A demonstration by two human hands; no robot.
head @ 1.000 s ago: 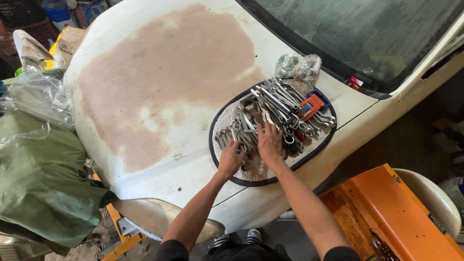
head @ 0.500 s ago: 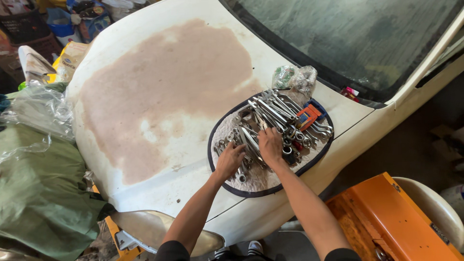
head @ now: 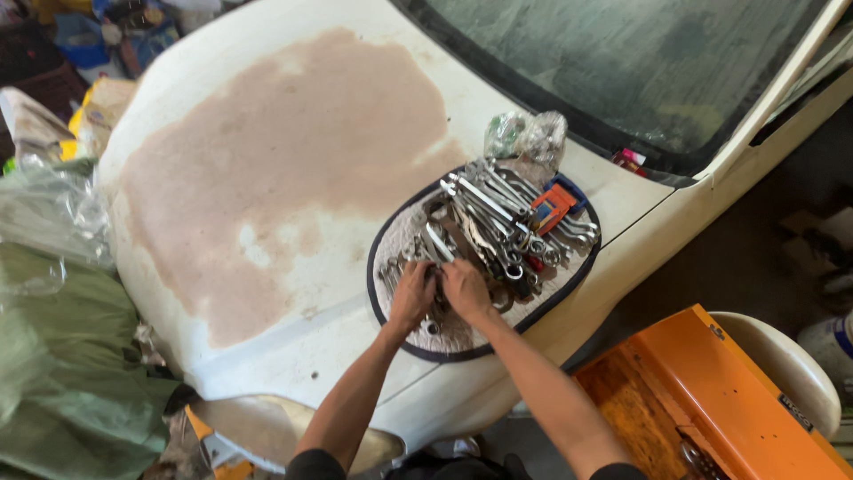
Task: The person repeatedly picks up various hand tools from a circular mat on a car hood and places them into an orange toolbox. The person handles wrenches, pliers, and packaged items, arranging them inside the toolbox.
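A round pale mat with a dark rim (head: 462, 348) lies on the white car hood (head: 267, 116). A heap of silver wrenches (head: 498, 218) covers it, along with an orange tool (head: 553, 206). My left hand (head: 411, 295) and my right hand (head: 464, 289) are side by side at the near left of the heap. Their fingers curl down onto the small wrenches (head: 434, 258) there. The backs of the hands hide whatever lies under the fingers.
The hood has a large worn pinkish patch (head: 284, 169). A crumpled clear bag (head: 526, 138) lies by the windshield (head: 622, 62). An orange toolbox (head: 711, 400) stands at the lower right, green cloth and plastic sheeting (head: 53, 356) at the left.
My two hands have come closer together at the near left of the wrench heap. The view has shifted slightly.
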